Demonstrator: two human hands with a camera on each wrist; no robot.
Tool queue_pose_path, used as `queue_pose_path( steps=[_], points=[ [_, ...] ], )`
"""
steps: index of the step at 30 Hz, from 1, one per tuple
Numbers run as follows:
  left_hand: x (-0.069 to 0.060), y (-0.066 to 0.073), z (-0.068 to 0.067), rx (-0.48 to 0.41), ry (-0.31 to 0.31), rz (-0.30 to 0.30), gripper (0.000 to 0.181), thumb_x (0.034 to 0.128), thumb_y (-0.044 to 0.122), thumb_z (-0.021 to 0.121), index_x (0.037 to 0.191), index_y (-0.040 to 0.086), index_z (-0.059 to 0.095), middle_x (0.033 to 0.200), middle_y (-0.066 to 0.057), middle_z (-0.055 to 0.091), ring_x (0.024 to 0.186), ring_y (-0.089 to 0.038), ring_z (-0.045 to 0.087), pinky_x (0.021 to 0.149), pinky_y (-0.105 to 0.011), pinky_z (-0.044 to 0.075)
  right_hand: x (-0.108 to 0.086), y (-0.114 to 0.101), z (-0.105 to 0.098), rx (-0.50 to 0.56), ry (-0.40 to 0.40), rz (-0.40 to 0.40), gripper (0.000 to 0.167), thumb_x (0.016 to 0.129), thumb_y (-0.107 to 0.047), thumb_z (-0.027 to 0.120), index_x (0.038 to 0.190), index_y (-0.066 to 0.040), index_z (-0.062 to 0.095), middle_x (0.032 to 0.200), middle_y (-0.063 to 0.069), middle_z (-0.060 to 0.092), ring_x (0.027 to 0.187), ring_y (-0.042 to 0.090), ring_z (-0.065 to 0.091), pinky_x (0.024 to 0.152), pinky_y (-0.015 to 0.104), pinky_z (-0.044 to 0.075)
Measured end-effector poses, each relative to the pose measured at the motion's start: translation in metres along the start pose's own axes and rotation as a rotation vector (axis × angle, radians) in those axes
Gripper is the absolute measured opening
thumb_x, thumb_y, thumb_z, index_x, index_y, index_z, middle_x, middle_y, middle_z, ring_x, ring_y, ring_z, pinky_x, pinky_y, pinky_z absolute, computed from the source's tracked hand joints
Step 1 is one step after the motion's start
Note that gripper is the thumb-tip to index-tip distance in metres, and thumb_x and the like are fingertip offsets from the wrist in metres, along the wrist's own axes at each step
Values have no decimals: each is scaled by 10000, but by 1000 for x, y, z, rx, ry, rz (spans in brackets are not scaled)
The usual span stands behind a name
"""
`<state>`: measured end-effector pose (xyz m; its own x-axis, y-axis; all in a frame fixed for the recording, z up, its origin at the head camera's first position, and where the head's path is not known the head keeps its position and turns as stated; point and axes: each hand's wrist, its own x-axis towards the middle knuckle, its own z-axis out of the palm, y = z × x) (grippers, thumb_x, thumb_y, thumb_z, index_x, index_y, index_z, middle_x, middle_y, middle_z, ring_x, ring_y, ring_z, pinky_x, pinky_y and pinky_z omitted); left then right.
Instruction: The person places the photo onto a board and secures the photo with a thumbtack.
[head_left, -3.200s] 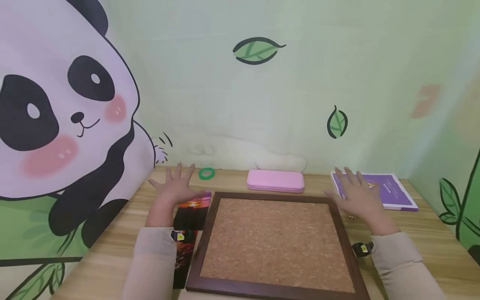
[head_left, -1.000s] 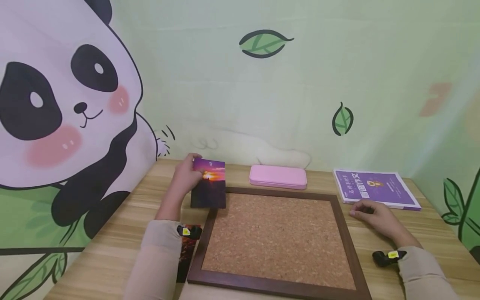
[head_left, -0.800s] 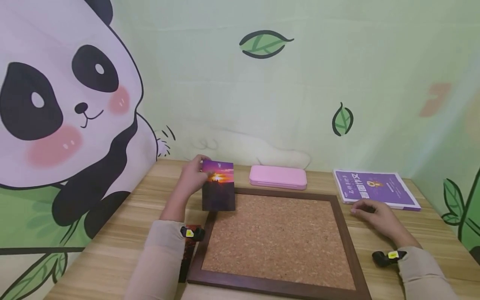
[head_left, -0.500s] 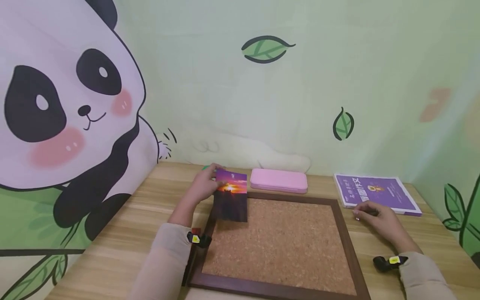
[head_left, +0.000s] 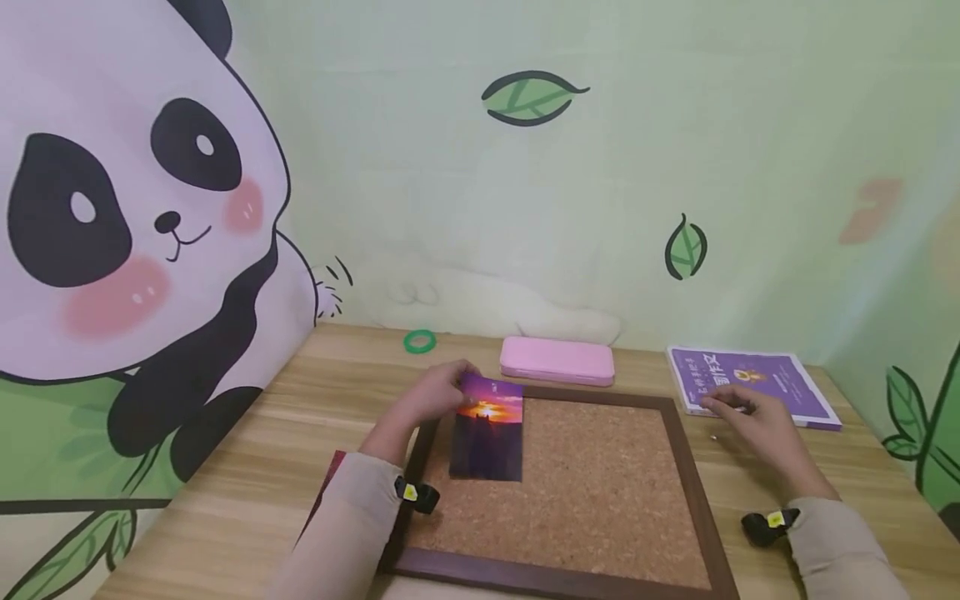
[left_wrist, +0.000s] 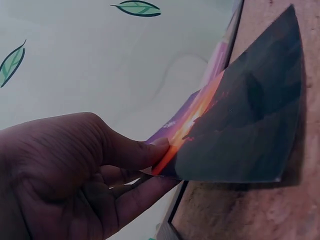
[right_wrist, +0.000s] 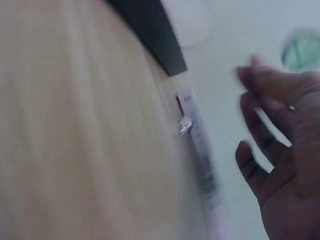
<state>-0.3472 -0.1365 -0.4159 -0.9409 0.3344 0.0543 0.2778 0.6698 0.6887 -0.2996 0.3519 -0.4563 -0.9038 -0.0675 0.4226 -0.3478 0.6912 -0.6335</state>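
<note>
In the head view my left hand [head_left: 431,393] pinches a sunset photo [head_left: 486,442] by its upper left part, over the left side of a dark-framed cork board [head_left: 600,492]. In the left wrist view the photo [left_wrist: 245,120] bends upward, with the thumb on its face and fingers behind. My right hand [head_left: 765,425] hovers by the front left edge of a purple book [head_left: 795,387], thumb and index tips together. Blur hides whether anything is between them. A small shiny object [right_wrist: 185,125] lies on the table below, also visible as a tiny speck [head_left: 713,437] in the head view.
A green tape ring [head_left: 420,341] and a pink pencil case [head_left: 557,360] stand along the back of the wooden table [head_left: 225,508]. Left of the board, a reddish edge [head_left: 327,483], apparently of another picture, shows past my left sleeve. A painted wall [head_left: 420,167] rises behind.
My left hand has taken the sunset photo from the table's left and moved it right and nearer over the board. The tape ring is uncovered. My right hand has lifted slightly from the table.
</note>
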Motion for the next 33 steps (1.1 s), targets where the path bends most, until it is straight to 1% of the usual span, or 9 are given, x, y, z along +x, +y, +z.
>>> queue_pose_path(
  steps=[4, 7, 12, 17, 19, 24, 27, 29, 33],
  points=[
    [-4, -2, 6, 107, 5, 21, 376, 822, 51, 770, 1179, 5, 662, 1058, -133, 683, 933, -264, 620, 886, -457, 509, 17, -48, 6, 41, -29, -65, 205, 968, -261, 696, 1072, -93, 752, 1010, 78, 745, 888, 29, 633, 733, 193, 499],
    [-7, -6, 11, 176, -22, 23, 363, 825, 72, 784, 1165, 6, 673, 1044, -127, 683, 920, -257, 611, 884, -451, 506, 32, -85, 24, 79, -88, -92, 220, 969, -284, 694, 1084, -106, 752, 1024, 56, 750, 919, 105, 658, 758, 255, 525],
    [-11, -10, 15, 217, -74, -18, 357, 843, 111, 791, 1173, 35, 679, 1090, -119, 683, 985, -258, 611, 937, -459, 485, 58, -137, 75, 179, -221, -168, 197, 965, -263, 699, 1068, -104, 754, 1010, 3, 746, 932, 163, 668, 816, 363, 539],
    [-8, -11, 15, 247, -75, 1, 359, 839, 135, 807, 1162, 42, 680, 1110, -126, 690, 1024, -273, 626, 952, -455, 485, 75, -173, 128, 278, -354, -205, 153, 946, -225, 722, 1053, -120, 756, 977, -3, 738, 909, 183, 665, 809, 390, 533],
    [-5, -12, 15, 267, -80, 12, 360, 842, 159, 809, 1163, 55, 682, 1114, -116, 694, 1028, -264, 629, 954, -444, 486, 79, -176, 148, 327, -396, -184, 161, 943, -212, 725, 1058, -104, 755, 978, 11, 737, 928, 187, 660, 821, 375, 531],
    [0, -17, 14, 288, -92, 44, 342, 854, 175, 794, 1163, 79, 684, 1109, -97, 701, 1017, -251, 635, 944, -437, 488, 81, -167, 193, 420, -476, -56, 148, 949, -158, 710, 1051, -58, 749, 979, 49, 732, 950, 184, 638, 871, 354, 517],
    [1, -23, 14, 276, -97, 46, 331, 865, 202, 788, 1167, 113, 686, 1098, -68, 699, 978, -227, 625, 919, -433, 494, 81, -162, 212, 386, -493, -50, 122, 948, -167, 712, 1022, -80, 754, 955, 24, 732, 927, 170, 634, 872, 362, 500],
    [1, -27, 15, 256, -105, 48, 324, 869, 224, 786, 1164, 134, 686, 1073, -45, 695, 931, -208, 609, 883, -421, 498, 79, -159, 219, 331, -494, -88, 107, 943, -179, 718, 1013, -110, 758, 934, -11, 728, 906, 164, 628, 857, 372, 493],
    [3, -35, 15, 217, -111, 74, 312, 859, 216, 793, 1145, 147, 690, 987, -14, 682, 849, -178, 582, 795, -375, 497, 74, -156, 225, 274, -479, -110, 70, 936, -182, 726, 992, -173, 767, 908, -64, 713, 890, 160, 614, 841, 390, 485]
  ],
)
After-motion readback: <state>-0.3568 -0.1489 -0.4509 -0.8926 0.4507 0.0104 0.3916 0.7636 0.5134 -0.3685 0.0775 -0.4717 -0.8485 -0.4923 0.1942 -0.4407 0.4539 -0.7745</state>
